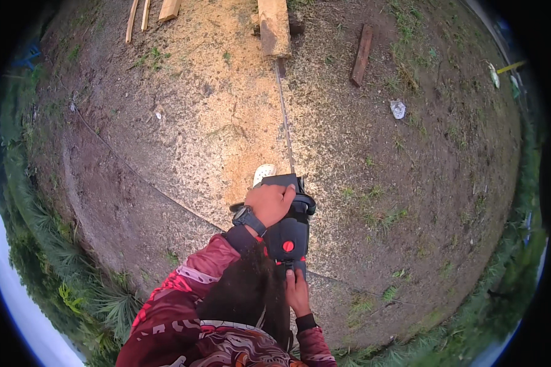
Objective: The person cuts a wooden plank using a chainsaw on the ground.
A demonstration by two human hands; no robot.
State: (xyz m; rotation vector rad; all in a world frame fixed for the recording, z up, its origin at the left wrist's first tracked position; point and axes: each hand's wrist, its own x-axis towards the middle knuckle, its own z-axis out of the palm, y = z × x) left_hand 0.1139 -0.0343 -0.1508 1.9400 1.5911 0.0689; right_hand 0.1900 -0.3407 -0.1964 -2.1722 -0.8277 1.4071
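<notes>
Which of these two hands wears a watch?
The left hand, forward on the chainsaw, has a dark watch; the right hand, at the rear, shows none.

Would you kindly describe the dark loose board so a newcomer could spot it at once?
From the black chainsaw near the picture's centre, follow its bar up to the thick timber at the top. Right of that timber, a short board lies alone on the dirt. It is dark reddish-brown, unlike the pale strips left of the timber.
</notes>
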